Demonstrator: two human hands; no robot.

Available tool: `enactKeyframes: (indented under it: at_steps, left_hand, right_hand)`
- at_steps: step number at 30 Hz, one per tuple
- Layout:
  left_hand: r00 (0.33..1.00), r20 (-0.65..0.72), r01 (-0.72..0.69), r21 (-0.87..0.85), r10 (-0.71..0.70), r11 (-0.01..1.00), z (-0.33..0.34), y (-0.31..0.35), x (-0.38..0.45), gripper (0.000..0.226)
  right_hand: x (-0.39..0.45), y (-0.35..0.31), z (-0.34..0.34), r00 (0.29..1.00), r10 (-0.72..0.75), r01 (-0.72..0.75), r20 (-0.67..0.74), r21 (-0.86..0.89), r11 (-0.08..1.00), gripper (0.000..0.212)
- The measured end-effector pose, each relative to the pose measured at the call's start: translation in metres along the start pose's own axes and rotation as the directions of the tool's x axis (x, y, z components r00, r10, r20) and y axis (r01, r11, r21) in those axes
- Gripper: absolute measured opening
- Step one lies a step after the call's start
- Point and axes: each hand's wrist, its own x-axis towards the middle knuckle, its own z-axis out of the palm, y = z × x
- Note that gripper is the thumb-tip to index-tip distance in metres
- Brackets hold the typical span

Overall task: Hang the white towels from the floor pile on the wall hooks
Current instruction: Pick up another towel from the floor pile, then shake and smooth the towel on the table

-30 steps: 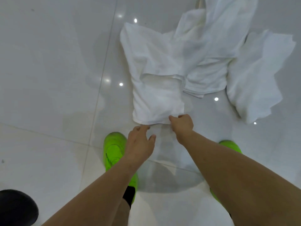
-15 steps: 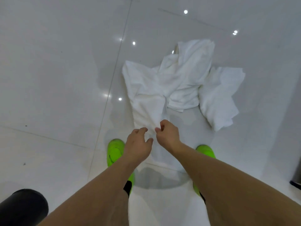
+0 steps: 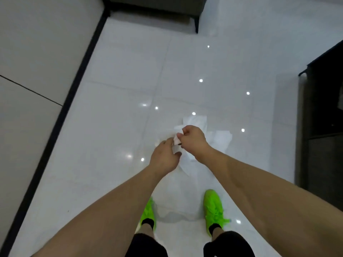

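Lifted now, towel (image 3: 185, 164) in both hands (image 3: 178, 145); dark cabinet (image 3: 323, 127) right.

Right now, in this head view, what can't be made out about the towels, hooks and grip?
- Wall hooks: none in the head view.
- Held white towel: washed out against the glossy floor; edges unclear.
- Floor pile: partly behind the right hand; towel count unreadable.
- Left hand: fingers hidden behind its back.

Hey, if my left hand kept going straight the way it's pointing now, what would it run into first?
Most likely the white towel: the left hand points up-right at the corner pinched by the right hand, and its fingertips look right at the cloth, though depth is unclear.
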Motion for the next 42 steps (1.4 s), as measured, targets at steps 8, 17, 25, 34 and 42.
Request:
enactKeyframes:
  at_steps: [8, 17, 25, 34, 42]
  left_hand:
    - [0.963, -0.245, -0.120, -0.017, 0.112, 0.993, -0.135, 0.162, -0.073, 0.028]
    - [0.765, -0.606, -0.282, -0.014, 0.217, 0.959, -0.225, 0.269, -0.183, 0.021]
    - [0.856, -0.408, -0.323, 0.060, 0.318, 0.945, -0.252, 0.293, -0.278, 0.031]
    - [0.872, -0.275, -0.308, 0.331, 0.404, 0.892, -0.200, 0.224, -0.339, 0.015]
    - [0.817, -0.298, -0.378, 0.370, 0.493, 0.849, -0.152, 0.232, -0.384, 0.022]
  right_hand:
    - [-0.102, -0.157, -0.134, 0.942, -0.270, 0.319, -0.197, 0.284, 0.904, 0.029]
    - [-0.211, -0.240, -0.252, 0.710, -0.698, 0.675, -0.097, -0.192, 0.713, 0.026]
    - [-0.309, -0.258, -0.276, 0.497, -0.812, 0.737, -0.306, -0.346, 0.581, 0.019]
    - [-0.404, -0.197, -0.259, 0.445, -0.735, 0.668, -0.512, -0.357, 0.653, 0.015]
    - [-0.471, -0.095, -0.302, 0.468, -0.572, 0.558, -0.674, -0.276, 0.782, 0.018]
